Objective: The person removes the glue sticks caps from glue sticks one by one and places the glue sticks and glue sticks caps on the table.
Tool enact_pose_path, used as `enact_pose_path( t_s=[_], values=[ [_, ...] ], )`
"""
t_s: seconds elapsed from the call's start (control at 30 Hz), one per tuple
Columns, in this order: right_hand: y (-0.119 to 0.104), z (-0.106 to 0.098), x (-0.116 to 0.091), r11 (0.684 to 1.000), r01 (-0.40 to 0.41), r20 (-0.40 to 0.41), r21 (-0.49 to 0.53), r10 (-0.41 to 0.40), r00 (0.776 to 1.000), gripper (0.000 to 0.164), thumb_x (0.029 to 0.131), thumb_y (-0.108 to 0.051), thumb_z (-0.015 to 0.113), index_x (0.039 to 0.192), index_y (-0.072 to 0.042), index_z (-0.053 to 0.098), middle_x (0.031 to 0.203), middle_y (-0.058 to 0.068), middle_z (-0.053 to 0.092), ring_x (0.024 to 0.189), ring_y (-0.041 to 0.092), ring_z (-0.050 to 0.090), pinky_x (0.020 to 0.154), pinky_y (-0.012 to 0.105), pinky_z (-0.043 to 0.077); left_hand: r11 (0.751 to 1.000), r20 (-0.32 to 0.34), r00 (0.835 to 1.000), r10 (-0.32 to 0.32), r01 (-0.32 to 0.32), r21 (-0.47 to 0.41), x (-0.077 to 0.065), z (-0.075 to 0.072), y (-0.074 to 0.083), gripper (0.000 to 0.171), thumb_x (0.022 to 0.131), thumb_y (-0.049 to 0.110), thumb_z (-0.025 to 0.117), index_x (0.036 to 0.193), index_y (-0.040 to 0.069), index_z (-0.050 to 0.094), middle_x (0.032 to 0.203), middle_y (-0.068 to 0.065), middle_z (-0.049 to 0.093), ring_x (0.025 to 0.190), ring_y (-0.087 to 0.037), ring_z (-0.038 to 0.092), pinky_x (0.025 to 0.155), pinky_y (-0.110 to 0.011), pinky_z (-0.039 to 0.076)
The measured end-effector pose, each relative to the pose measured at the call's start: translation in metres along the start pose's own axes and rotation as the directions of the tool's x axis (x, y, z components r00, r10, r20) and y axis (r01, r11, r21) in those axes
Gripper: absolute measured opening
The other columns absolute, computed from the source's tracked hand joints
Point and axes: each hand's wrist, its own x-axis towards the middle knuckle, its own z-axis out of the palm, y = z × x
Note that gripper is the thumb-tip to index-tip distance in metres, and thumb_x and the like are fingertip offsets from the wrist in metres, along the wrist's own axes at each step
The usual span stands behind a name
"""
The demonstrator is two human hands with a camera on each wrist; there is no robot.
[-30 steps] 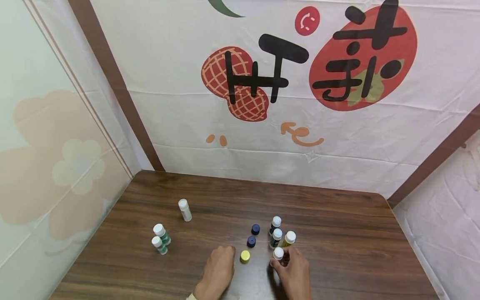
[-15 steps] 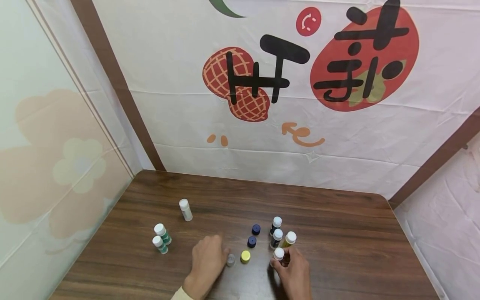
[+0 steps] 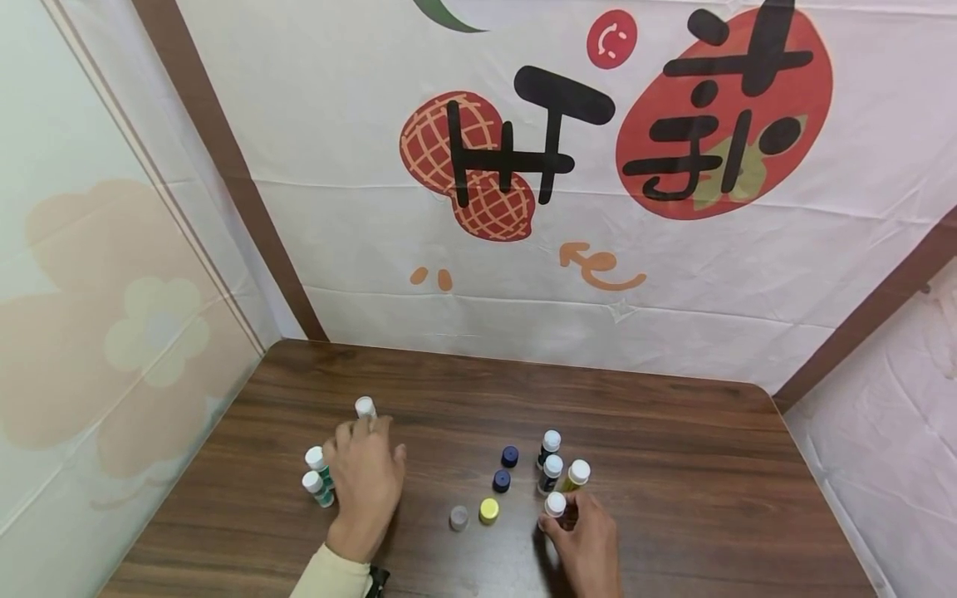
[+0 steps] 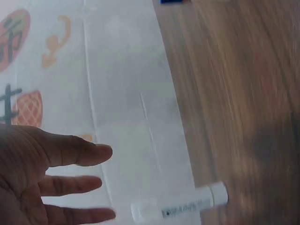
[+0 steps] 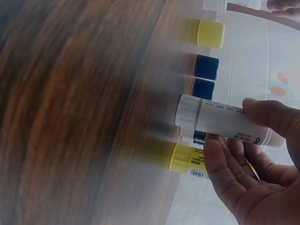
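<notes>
My left hand (image 3: 366,477) reaches over the table's left side, fingers extended and holding nothing. Just beyond its fingertips stands a white glue stick (image 3: 365,406); in the left wrist view a gap separates this glue stick (image 4: 180,205) from the fingers. Two teal-labelled glue sticks (image 3: 317,490) stand close on the hand's left, partly covered by it. With thumb and fingers, my right hand (image 3: 591,540) pinches another white glue stick (image 5: 225,119), upright on the table. A grey translucent cap (image 3: 458,519) and a yellow cap (image 3: 488,511) sit between the hands.
Two dark blue caps (image 3: 502,480) lie beyond the yellow one. Behind the right hand stand two dark-labelled glue sticks (image 3: 551,473) and a yellow one (image 3: 577,475). The brown wooden table (image 3: 673,465) meets a printed cloth (image 3: 463,324) at its far edge.
My left hand has let go of the grey cap beside the yellow one, then moved left and forward towards the lone white glue stick. The right hand stays where it was.
</notes>
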Motion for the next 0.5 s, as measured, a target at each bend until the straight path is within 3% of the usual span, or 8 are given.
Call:
enact_pose_path(
  t_s=[0.1, 0.17, 0.23, 0.5],
  values=[
    [0.0, 0.0, 0.0, 1.0, 0.002, -0.003, -0.001, -0.002, 1.0, 0.03, 0.061, -0.015, 0.08, 0.08, -0.007, 0.058, 0.075, -0.002, 0.056, 0.066, 0.01, 0.057, 0.058, 0.023, 0.046, 0.999, -0.005, 1.0, -0.013, 0.013, 0.036, 0.009, 0.001, -0.009, 0.055, 0.059, 0.011, 0.081, 0.108, -0.001, 0.059, 0.12, -0.03, 0.047, 0.113, -0.048, 0.036, 0.091, -0.068, 0.012],
    [0.0, 0.0, 0.0, 1.0, 0.009, -0.004, 0.005, -0.009, 1.0, 0.03, 0.061, -0.014, 0.08, 0.08, -0.007, 0.058, 0.075, -0.002, 0.056, 0.066, 0.01, 0.057, 0.058, 0.023, 0.046, 0.998, 0.012, 0.999, -0.032, 0.031, 0.056, 0.013, 0.001, -0.014, 0.063, 0.059, 0.011, 0.081, 0.115, -0.001, 0.055, 0.13, -0.032, 0.036, 0.121, -0.051, 0.026, 0.09, -0.071, -0.005],
    [0.0, 0.0, 0.0, 1.0, 0.012, -0.008, 0.013, -0.012, 1.0, 0.03, 0.061, -0.014, 0.08, 0.079, -0.007, 0.058, 0.074, -0.002, 0.056, 0.065, 0.009, 0.057, 0.058, 0.022, 0.046, 0.996, 0.048, 0.997, -0.058, 0.054, 0.069, 0.016, 0.003, -0.017, 0.068, 0.06, 0.012, 0.08, 0.12, -0.001, 0.052, 0.136, -0.032, 0.028, 0.125, -0.052, 0.017, 0.087, -0.07, -0.015],
    [0.001, 0.001, 0.0, 1.0, 0.006, -0.01, 0.02, -0.006, 1.0, 0.03, 0.061, -0.014, 0.08, 0.08, -0.008, 0.058, 0.074, -0.002, 0.056, 0.065, 0.009, 0.056, 0.058, 0.022, 0.046, 0.997, 0.146, 0.988, -0.052, 0.043, 0.069, 0.024, 0.016, -0.023, 0.061, 0.07, 0.01, 0.073, 0.124, -0.004, 0.048, 0.14, -0.03, 0.023, 0.129, -0.048, 0.011, 0.088, -0.069, -0.016]
  ],
)
